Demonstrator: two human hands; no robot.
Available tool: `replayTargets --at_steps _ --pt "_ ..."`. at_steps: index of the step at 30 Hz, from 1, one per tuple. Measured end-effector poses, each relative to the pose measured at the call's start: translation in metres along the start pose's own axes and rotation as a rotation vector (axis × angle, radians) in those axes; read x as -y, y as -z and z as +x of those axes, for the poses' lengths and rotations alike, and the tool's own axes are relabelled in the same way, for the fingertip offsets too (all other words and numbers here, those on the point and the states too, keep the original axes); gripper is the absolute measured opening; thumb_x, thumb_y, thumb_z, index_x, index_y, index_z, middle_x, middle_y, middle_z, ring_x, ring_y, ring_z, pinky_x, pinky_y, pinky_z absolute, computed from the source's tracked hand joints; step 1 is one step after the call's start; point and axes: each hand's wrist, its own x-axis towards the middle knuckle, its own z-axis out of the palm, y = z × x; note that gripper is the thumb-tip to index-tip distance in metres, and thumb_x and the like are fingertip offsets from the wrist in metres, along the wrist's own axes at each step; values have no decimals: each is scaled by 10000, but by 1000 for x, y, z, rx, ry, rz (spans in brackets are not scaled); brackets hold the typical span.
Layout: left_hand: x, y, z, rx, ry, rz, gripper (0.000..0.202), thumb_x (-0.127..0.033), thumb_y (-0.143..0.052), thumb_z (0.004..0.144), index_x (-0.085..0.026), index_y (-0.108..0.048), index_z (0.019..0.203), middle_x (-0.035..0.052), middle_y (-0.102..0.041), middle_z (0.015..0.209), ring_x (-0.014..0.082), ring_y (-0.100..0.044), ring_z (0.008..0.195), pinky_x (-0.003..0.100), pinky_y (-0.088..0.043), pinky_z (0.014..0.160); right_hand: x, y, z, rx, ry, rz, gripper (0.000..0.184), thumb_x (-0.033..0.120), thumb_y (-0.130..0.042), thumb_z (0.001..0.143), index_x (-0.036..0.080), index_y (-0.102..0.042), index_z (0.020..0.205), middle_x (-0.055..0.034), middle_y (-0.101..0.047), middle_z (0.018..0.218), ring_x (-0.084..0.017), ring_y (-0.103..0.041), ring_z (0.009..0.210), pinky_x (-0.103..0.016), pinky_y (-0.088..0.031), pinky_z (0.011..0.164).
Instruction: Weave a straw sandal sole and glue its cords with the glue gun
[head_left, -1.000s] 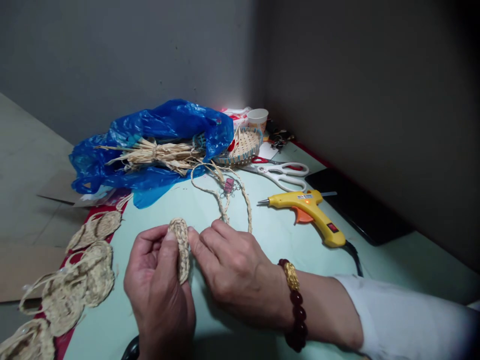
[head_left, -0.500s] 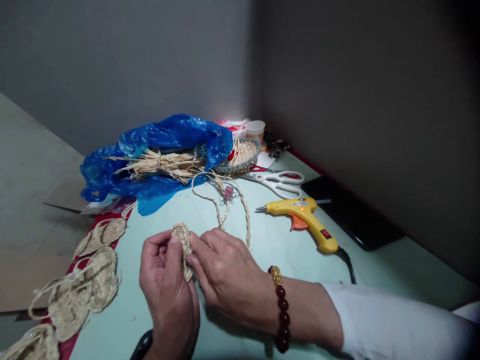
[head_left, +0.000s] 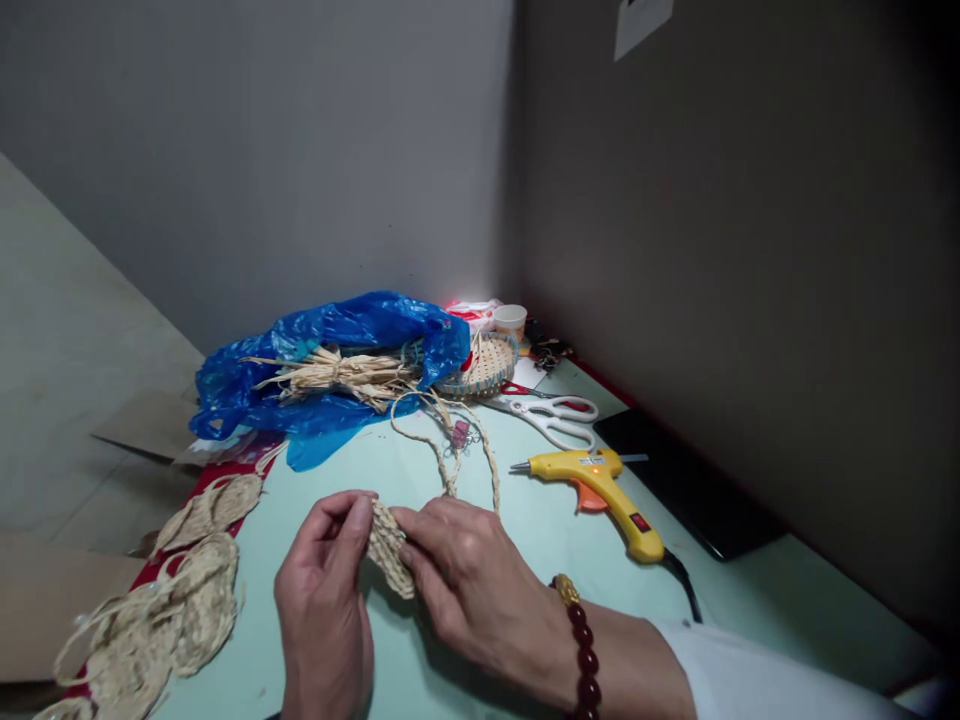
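Observation:
Between my hands is a small oval piece of coiled straw braid (head_left: 391, 556), tilted above the pale green tabletop. My left hand (head_left: 330, 590) pinches its upper left edge between thumb and fingers. From the other side, my right hand (head_left: 472, 580) grips the right edge, its thumb and forefinger pressed on the braid. A loose length of braided straw cord (head_left: 493, 470) runs back from behind my right hand towards a pink binder clip (head_left: 460, 433). The palm side of my right hand is hidden.
A yellow glue gun (head_left: 600, 485) lies to the right, near white-handled scissors (head_left: 559, 415) and a black flat device (head_left: 690, 490). Behind are a blue plastic bag (head_left: 352, 320), a straw bundle (head_left: 337, 375), a woven basket (head_left: 484, 365) and a paper cup (head_left: 510, 322). Woven straw slippers (head_left: 202, 600) line the left edge.
The view has tilted up, so the table things sit lower. The braided oval has turned in my hands, leaning more to the right, and my left hand has shifted to its upper end.

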Motion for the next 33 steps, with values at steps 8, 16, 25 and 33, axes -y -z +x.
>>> replayTargets --at_steps 8,16,25,33 --pt "3 9 9 44 28 71 250 -336 -886 594 -200 -692 671 -56 -636 649 104 -502 653 169 -431 642 -5 2 -2 74 -9 -29 153 85 -492 923 147 -631 941 -9 -558 752 -157 -530 705 -260 -404 670" --pt "-11 5 5 273 203 36 374 -475 -680 822 -214 -697 1089 24 -738 895 157 -627 775 208 -495 663 -3 22 5 24 50 2 192 84 -500 926 144 -662 1009 -32 -604 786 -166 -556 742 -264 -417 705" --pt "-23 4 15 133 164 -205 274 -342 -697 803 -181 -735 1021 84 -700 1123 207 -602 1076 199 -542 758 -8 26 7 51 55 -146 146 98 -508 904 171 -616 839 -20 -558 758 -163 -522 726 -266 -395 666" --pt "-13 23 32 -91 118 -26 216 -178 -831 649 -207 -755 849 -16 -663 871 84 -587 727 127 -523 679 -9 31 6 -9 16 -83 156 74 -512 918 135 -647 872 -22 -581 767 -147 -537 724 -251 -402 664"
